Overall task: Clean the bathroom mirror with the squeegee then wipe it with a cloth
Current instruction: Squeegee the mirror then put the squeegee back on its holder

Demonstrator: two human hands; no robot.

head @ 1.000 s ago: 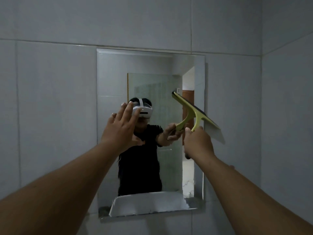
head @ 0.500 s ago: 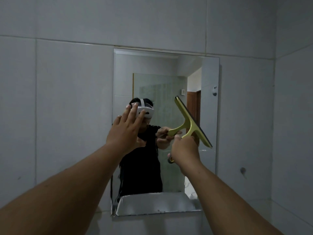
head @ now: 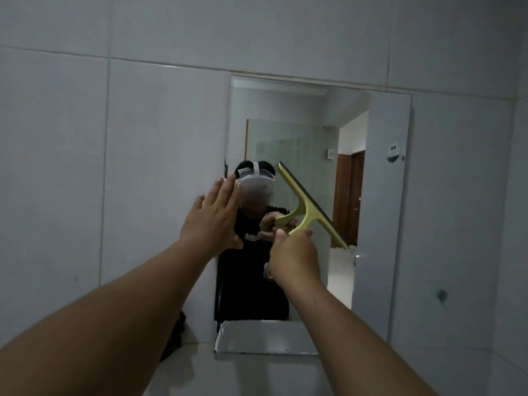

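A rectangular mirror (head: 383, 224) hangs on the grey tiled wall. My right hand (head: 294, 252) grips the handle of a yellow-green squeegee (head: 307, 204), whose blade slants from upper left to lower right over the middle of the glass. My left hand (head: 213, 215) is raised with fingers spread, flat at the mirror's left edge, holding nothing. The glass reflects a person in a black shirt with a white headset. No cloth is visible.
Grey wall tiles (head: 114, 167) surround the mirror. A wall corner runs down the far right (head: 511, 195). A small dark mark (head: 442, 295) sits on the tile right of the mirror. A dark object (head: 175, 335) rests low, left of the mirror's bottom edge.
The squeegee slid left and down across the glass and its blade turned steeper. My view shifted left, so the mirror now sits further right. My left hand stayed at the left edge.
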